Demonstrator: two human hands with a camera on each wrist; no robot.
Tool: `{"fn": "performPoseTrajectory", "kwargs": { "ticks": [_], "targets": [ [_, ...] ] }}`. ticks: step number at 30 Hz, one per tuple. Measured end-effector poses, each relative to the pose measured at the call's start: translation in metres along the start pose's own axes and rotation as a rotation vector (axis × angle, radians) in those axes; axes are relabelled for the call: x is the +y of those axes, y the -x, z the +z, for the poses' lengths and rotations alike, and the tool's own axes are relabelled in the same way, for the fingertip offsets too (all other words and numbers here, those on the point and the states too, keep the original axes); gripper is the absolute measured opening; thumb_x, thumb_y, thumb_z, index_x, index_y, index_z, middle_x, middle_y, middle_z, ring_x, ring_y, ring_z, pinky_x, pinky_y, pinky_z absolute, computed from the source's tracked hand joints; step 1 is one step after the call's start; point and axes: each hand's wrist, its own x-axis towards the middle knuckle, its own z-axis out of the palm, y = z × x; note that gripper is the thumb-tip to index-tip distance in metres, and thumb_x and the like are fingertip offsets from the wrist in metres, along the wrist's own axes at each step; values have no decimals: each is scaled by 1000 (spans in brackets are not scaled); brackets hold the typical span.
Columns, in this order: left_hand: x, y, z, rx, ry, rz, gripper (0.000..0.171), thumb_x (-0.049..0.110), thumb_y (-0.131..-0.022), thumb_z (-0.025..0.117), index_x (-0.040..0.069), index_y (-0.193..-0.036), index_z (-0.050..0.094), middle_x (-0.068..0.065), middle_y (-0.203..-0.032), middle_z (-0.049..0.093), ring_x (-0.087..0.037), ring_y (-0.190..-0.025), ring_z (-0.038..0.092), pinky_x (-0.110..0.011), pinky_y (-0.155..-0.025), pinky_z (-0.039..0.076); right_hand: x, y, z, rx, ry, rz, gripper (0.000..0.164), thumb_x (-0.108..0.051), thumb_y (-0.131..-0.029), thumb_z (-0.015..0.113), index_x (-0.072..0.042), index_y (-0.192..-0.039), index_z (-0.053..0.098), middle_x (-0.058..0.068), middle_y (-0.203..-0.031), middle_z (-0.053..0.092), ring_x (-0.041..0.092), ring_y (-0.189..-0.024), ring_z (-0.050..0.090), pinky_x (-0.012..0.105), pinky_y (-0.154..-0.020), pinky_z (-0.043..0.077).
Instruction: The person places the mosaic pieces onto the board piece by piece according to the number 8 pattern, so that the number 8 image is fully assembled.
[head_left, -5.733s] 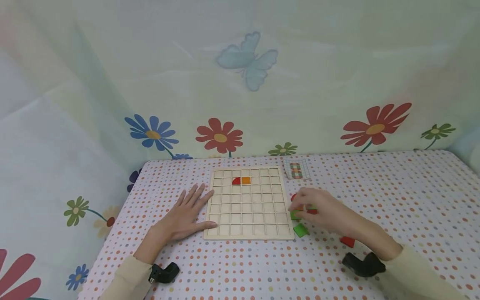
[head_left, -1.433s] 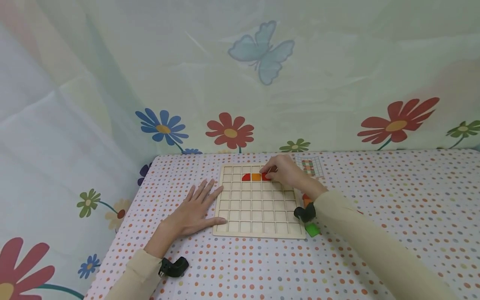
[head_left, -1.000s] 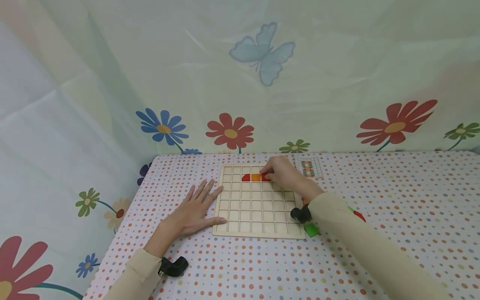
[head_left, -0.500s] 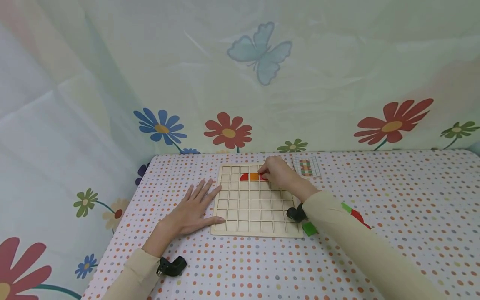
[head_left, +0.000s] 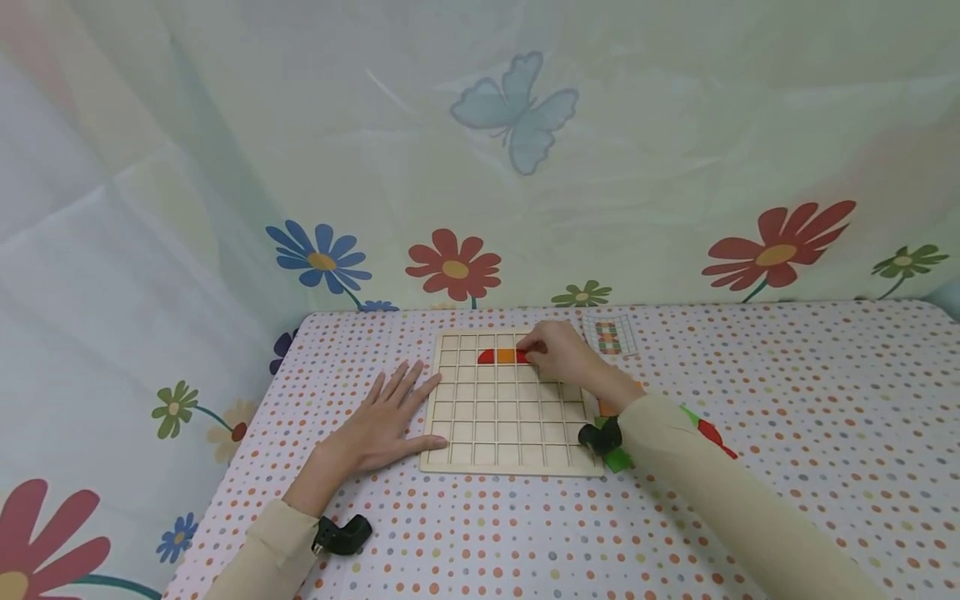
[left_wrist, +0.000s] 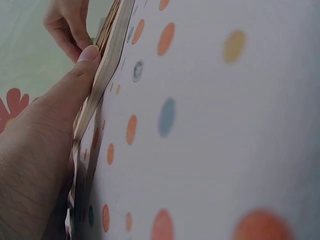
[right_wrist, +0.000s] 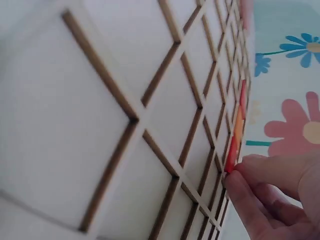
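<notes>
Pale wooden square grid board (head_left: 495,412), lies on white, multicoloured-dotted tabletop (head_left: 840,400). Left hand (head_left: 381,427): spread flat, fingers straight, gripping nothing; thumb rests on board's left edge. Right hand (head_left: 561,352): thumb and fingers pinch flat red piece (right_wrist: 231,157) on the board, right of orange square tile (head_left: 506,356). White grid-printed paper card (head_left: 609,336): just beside far right corner. Tabletop extends well rightward, its far edge against flower-printed fabric backdrop (head_left: 645,167).

3 tiles (head_left: 506,356) on board (head_left: 508,410)

The gridded board (head_left: 486,412) looks like matt wood, the patterned sheet (head_left: 610,336) like paper.
</notes>
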Motion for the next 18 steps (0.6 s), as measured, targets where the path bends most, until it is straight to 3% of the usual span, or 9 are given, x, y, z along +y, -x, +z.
{"fn": "performPoseTrajectory", "kwargs": {
  "ticks": [7, 12, 15, 18],
  "targets": [
    [2, 1, -2, 3, 4, -4, 94, 69, -96, 55, 18, -169, 23, -13, -175, 10, -37, -161, 4, -59, -129, 4, -8, 27, -5, 9, 67, -31, 21, 7, -99, 63, 10, -116, 74, 19, -113, 71, 32, -101, 70, 42, -86, 61],
    [2, 0, -2, -1, 3, -8, 95, 69, -96, 55, 18, -169, 23, -13, -175, 10, -37, -161, 3, -58, -129, 3, -18, 64, -12, 26, 103, -135, 20, 8, -95, 69, 3, -113, 76, 13, -112, 69, 25, -93, 68, 32, -75, 59],
    [2, 0, -1, -1, 9, -7, 95, 69, -96, 56, 18, -169, 23, -13, -175, 10, -37, -161, 2, -59, -129, 3, -23, 89, -17, 9, 122, -155, 19, 6, -93, 74, -3, -109, 79, 6, -109, 68, 16, -87, 63, 27, -68, 55],
    [2, 1, 0, -1, 12, -7, 95, 70, -96, 55, 18, -169, 23, -13, -175, 10, -37, -161, 3, -60, -128, 4, -23, 113, -21, -40, 91, -125, 19, 3, -92, 76, -6, -108, 80, 0, -108, 67, 13, -89, 61, 26, -69, 55]
  ]
}}
